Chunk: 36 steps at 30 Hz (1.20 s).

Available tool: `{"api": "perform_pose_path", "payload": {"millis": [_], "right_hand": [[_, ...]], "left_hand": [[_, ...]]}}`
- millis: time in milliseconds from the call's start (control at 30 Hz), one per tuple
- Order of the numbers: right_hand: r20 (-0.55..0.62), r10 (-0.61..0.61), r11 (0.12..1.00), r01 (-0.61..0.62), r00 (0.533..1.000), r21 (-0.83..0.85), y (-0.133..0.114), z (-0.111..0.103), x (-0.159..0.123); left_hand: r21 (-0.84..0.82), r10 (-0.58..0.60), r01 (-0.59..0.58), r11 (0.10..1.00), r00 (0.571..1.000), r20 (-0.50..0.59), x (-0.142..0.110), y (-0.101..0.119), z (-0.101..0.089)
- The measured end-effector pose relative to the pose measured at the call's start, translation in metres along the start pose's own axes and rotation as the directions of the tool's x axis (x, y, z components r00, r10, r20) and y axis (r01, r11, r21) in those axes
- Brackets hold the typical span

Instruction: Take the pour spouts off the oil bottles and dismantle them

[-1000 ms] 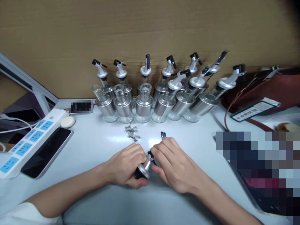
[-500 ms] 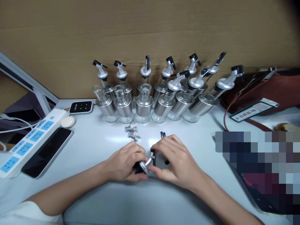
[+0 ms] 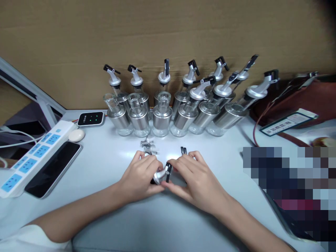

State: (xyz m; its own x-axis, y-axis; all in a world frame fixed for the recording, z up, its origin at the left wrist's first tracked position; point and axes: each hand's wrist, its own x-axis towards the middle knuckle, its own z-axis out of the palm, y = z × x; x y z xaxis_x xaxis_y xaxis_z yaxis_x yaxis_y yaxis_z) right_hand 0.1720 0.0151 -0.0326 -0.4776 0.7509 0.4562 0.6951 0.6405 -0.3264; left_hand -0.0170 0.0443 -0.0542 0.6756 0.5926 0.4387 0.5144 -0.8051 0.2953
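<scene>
Silver pourer sits between clutching left hand and right hand pinching its lever.

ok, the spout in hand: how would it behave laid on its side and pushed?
The spout would probably rock rather than roll freely: its flange is round, but the neck bends. The black lever may swing, seeming pivoted.
</scene>
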Motion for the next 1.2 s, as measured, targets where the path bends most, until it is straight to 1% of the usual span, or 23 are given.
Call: {"api": "perform_pose_path", "payload": {"millis": [67, 133, 200, 333, 400, 467, 533, 567, 600, 667, 767, 833, 900, 967, 1033, 1133, 1200], "right_hand": [[0.03, -0.016, 0.997, 0.018, 0.999, -0.076, -0.001, 0.003, 0.0], [0.053, -0.05, 0.984, 0.058, 0.997, -0.165, -0.003, 0.005, 0.001], [0.064, -0.086, 0.97, 0.098, 0.994, -0.221, -0.005, 0.007, 0.002], [0.08, -0.107, 0.962, 0.124, 0.991, -0.245, -0.007, 0.008, 0.003], [0.077, -0.107, 0.969, 0.121, 0.991, -0.216, -0.006, 0.006, 0.003], [0.036, -0.093, 0.993, 0.095, 0.995, -0.073, -0.003, 0.001, 0.002], [-0.049, -0.06, 0.992, 0.065, 0.997, 0.104, 0.003, -0.005, 0.0], [-0.097, -0.035, 0.986, 0.05, 0.995, 0.159, 0.006, -0.008, 0.0], [-0.137, -0.005, 0.985, 0.029, 0.991, 0.169, 0.009, -0.011, -0.001], [-0.187, 0.059, 0.995, -0.043, 0.981, 0.087, 0.015, -0.015, 0.0], [-0.185, 0.145, 0.986, -0.157, 0.972, -0.054, 0.025, -0.017, 0.001], [-0.184, 0.19, 0.975, -0.207, 0.964, -0.083, 0.032, -0.018, 0.001], [-0.19, 0.235, 0.964, -0.253, 0.953, -0.077, 0.04, -0.021, -0.001], [-0.173, 0.279, 0.954, -0.294, 0.945, -0.067, 0.047, -0.023, -0.003], [-0.127, 0.32, 0.939, -0.332, 0.939, -0.088, 0.052, -0.024, -0.005], [-0.019, 0.375, 0.914, -0.373, 0.927, -0.16, 0.056, -0.019, -0.009], [0.065, 0.389, 0.906, -0.369, 0.919, -0.209, 0.056, -0.014, -0.011]], "left_hand": [[-0.003, 0.013, -0.013, 1.0, 1.0, 0.003, 0.0, 0.001, 0.0], [-0.037, 0.048, -0.048, 0.998, 0.999, -0.002, 0.002, 0.003, 0.0], [-0.083, 0.076, -0.077, 0.994, 0.997, -0.009, 0.003, 0.005, -0.001], [-0.153, 0.093, -0.097, 0.983, 0.995, -0.033, 0.005, 0.005, -0.001], [-0.173, 0.108, -0.115, 0.978, 0.993, -0.052, 0.004, 0.003, -0.002], [-0.191, 0.188, -0.194, 0.962, 0.981, -0.045, 0.003, 0.0, -0.003], [-0.21, 0.276, -0.278, 0.937, 0.96, -0.036, 0.002, -0.003, -0.003], [-0.218, 0.299, -0.301, 0.928, 0.953, -0.04, 0.001, -0.004, -0.003], [-0.221, 0.299, -0.303, 0.927, 0.953, -0.052, 0.001, -0.005, -0.003], [-0.217, 0.253, -0.266, 0.939, 0.964, -0.085, 0.002, -0.005, -0.003], [-0.197, 0.216, -0.232, 0.953, 0.971, -0.098, 0.002, -0.004, -0.004], [-0.187, 0.216, -0.23, 0.955, 0.972, -0.093, 0.003, -0.003, -0.004], [-0.181, 0.219, -0.232, 0.956, 0.972, -0.088, 0.002, -0.003, -0.004], [-0.177, 0.22, -0.231, 0.957, 0.972, -0.084, 0.002, -0.002, -0.004], [-0.171, 0.218, -0.229, 0.958, 0.973, -0.078, 0.003, -0.002, -0.004], [-0.164, 0.219, -0.227, 0.96, 0.973, -0.071, 0.003, -0.002, -0.004], [-0.162, 0.222, -0.231, 0.959, 0.972, -0.07, 0.003, -0.002, -0.004]]}}
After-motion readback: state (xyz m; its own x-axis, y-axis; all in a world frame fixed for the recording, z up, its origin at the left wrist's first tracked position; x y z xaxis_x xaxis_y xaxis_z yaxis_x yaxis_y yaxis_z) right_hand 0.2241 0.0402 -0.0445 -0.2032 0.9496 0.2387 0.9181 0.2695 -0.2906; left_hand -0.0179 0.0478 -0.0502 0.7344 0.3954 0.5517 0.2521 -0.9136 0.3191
